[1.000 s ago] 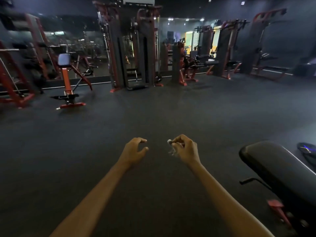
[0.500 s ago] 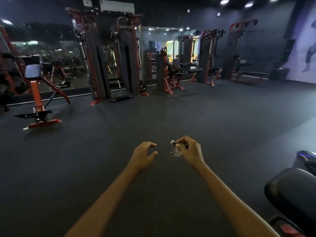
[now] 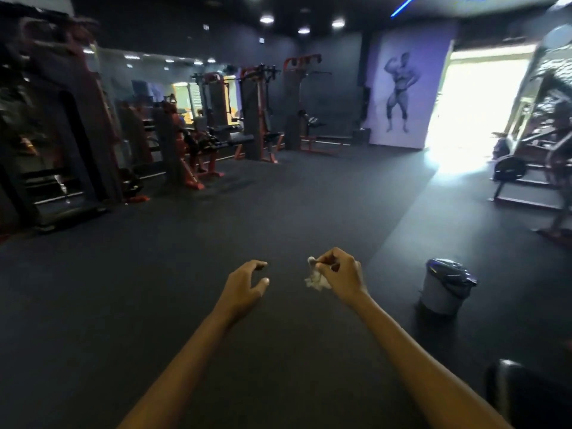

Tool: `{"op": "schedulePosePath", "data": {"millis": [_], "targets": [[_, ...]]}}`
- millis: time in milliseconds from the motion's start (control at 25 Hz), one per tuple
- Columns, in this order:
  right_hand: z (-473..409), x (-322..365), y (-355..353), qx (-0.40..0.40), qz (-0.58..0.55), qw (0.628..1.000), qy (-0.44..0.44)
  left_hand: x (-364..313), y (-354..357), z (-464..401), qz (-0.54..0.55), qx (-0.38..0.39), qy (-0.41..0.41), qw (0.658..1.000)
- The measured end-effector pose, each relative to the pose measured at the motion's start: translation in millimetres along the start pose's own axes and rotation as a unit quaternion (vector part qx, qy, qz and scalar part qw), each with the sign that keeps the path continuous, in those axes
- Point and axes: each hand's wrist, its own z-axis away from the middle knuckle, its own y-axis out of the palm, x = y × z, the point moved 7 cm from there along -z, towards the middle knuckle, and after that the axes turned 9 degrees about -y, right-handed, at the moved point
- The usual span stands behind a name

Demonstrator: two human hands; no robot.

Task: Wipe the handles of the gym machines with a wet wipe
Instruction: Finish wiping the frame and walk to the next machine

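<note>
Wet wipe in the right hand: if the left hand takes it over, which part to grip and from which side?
Grip the crumpled bunch of the wet wipe that hangs below the right hand, coming from the left hand's side. That bunch is the only free part; the top is pinched in the right hand's fingers. The left hand holds nothing, so probably a simple thumb-and-finger pinch.
</note>
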Motion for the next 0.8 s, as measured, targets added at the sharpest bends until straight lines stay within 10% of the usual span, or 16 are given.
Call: {"op": "schedulePosePath", "data": {"millis": [440, 800], "targets": [[-160.3, -207.0, -202.3, -0.261, 0.142, 0.94, 0.17, -155.2, 256.6, -323.6, 0.067, 0.239, 0.204, 0.947], [-146.2, -344.9, -407.6, -0.444, 0.212, 0.829, 0.267, -328.4, 513.9, -371.1, 0.096, 0.447, 0.316, 0.831]]}}
